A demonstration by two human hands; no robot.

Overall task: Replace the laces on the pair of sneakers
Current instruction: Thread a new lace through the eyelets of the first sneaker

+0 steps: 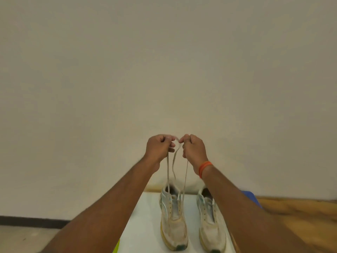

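Left hand (160, 146) raised high, fingers curled round one end of a pale lace (168, 172) — apparently to draw its slack up through the eyelets of the left sneaker (173, 221), which stands on a white table (145, 225). The right hand (193, 147), orange band (205, 168) at the wrist, pinches the other end level with the first, likely to even the two lengths. The right sneaker (211, 229) — just beside its mate — shows bare eyelets, seemingly unlaced.

Worn white sneakers (191, 220) side by side, lace (168, 172) raised
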